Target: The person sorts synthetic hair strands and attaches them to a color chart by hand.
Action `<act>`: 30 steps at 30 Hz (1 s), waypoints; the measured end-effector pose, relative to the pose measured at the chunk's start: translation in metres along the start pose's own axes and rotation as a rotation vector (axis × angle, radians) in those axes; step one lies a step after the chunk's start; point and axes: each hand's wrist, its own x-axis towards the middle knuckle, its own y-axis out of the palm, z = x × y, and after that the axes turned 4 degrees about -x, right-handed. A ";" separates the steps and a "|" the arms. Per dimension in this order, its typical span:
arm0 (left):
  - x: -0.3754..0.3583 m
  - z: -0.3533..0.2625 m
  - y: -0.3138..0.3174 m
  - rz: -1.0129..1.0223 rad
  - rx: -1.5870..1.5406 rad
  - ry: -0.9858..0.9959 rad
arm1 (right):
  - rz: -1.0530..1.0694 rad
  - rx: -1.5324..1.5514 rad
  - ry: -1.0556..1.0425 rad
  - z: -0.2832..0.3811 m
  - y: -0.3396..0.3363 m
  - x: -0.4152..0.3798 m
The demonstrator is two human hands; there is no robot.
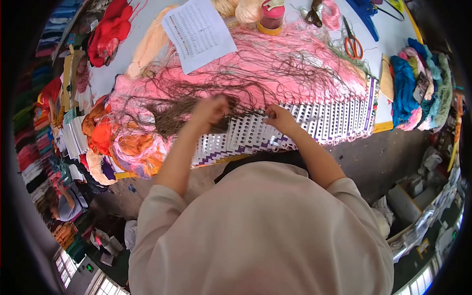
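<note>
Centrally, your R hand (279, 119) curls at perf. cards (314, 120); L hand (211, 111), blurred, over brown thread (172, 118) beside them; grips unclear.

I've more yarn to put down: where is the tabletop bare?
Bare tabletop shows between the red yarn and peach yarn, and right of the scissors, below the blue object. Crowded: around left hand and right hand, amid brown threads and punched strips.
</note>
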 end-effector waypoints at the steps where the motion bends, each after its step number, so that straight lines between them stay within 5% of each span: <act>1: -0.018 -0.017 -0.024 -0.066 -0.201 0.072 | -0.010 -0.013 0.023 0.003 0.000 0.000; 4: -0.045 -0.040 -0.125 -0.202 -0.554 0.379 | -0.030 -0.035 0.050 0.006 0.001 -0.001; 8: -0.104 -0.067 -0.138 -0.751 -0.374 0.655 | -0.094 0.131 0.050 0.010 0.008 0.000; 11: -0.119 -0.045 -0.116 -0.508 -0.309 0.532 | -0.218 0.348 -0.144 0.107 -0.008 -0.033; 13: -0.117 -0.026 -0.080 -0.372 -0.212 0.483 | 0.017 0.628 -0.425 0.209 -0.036 -0.084; 15: -0.106 -0.009 -0.034 -0.313 -0.161 0.426 | 0.113 0.499 -0.994 0.284 -0.065 -0.137; 16: -0.104 -0.004 -0.016 -0.246 0.008 0.442 | 0.400 0.680 -1.310 0.301 -0.061 -0.141; 22: -0.110 0.008 0.043 0.066 -0.186 0.383 | 0.407 0.613 -1.298 0.322 -0.059 -0.195; 30: -0.110 0.023 0.030 0.040 -0.272 0.394 | 0.402 0.628 -1.278 0.331 -0.050 -0.221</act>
